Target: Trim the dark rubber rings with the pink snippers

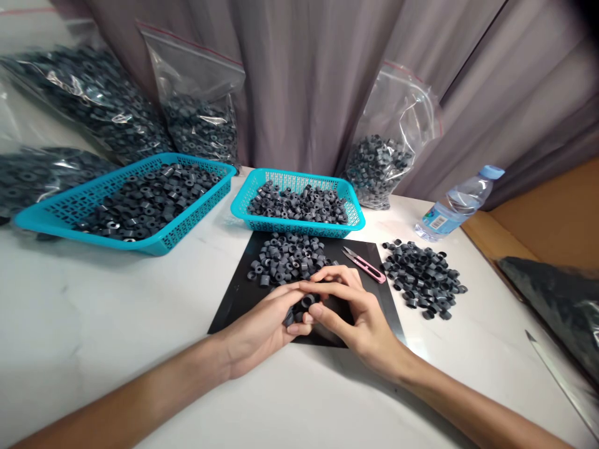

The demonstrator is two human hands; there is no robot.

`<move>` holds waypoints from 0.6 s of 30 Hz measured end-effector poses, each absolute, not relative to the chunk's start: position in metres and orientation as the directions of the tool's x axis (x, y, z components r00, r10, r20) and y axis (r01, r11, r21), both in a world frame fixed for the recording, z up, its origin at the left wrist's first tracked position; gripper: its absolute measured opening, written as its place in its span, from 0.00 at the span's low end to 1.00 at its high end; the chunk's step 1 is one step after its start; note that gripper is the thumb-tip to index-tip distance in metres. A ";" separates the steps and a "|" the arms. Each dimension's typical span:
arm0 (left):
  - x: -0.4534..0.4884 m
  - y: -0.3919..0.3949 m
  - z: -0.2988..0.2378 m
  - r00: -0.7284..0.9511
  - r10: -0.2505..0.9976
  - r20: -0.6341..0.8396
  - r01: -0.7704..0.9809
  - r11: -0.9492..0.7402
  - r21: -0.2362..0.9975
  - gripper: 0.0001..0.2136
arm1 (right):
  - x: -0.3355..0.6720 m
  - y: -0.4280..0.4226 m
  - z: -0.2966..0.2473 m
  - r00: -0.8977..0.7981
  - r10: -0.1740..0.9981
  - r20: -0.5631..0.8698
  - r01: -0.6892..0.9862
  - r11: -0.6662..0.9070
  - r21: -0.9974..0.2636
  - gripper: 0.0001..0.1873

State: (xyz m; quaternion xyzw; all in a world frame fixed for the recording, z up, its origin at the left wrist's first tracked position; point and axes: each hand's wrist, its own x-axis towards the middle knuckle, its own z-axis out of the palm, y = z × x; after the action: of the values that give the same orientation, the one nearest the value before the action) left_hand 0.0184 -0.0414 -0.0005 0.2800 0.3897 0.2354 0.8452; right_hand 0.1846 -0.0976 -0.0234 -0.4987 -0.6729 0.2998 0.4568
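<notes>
My left hand (266, 321) is cupped around a few short dark grey plastic rings (307, 302) over the black mat (229, 312). Its thumb and fingers curl about them, so part of the handful is hidden. From the right, my right hand (358, 312) meets it, with the thumb tip against one ring and the index finger arched over the top. Just beyond both hands lies a heap of similar grey rings (287, 259) on the mat. Pink-handled thread snips (365, 264) rest to the right of that heap, blades pointing away to the left.
Two blue baskets (161, 243) (299, 227) of grey pieces stand behind the mat. Another loose pile (423, 277) sits on the white table (116, 312) at right. Behind are a water bottle (456, 206) and clear zip bags (201, 118) of pieces, against a curtain (299, 81).
</notes>
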 end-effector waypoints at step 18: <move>0.022 -0.044 0.000 0.586 0.636 -0.502 -0.165 0.700 0.695 0.06 | 0.180 -0.105 -0.025 -0.035 0.886 0.461 0.573 0.396 -0.718 0.04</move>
State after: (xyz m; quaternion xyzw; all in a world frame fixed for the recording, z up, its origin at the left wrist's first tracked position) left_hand 0.0215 -0.0444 0.0004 0.3043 0.3872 0.2393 0.8368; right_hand 0.1797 -0.1049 -0.0249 -0.5223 -0.6986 0.1711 0.4581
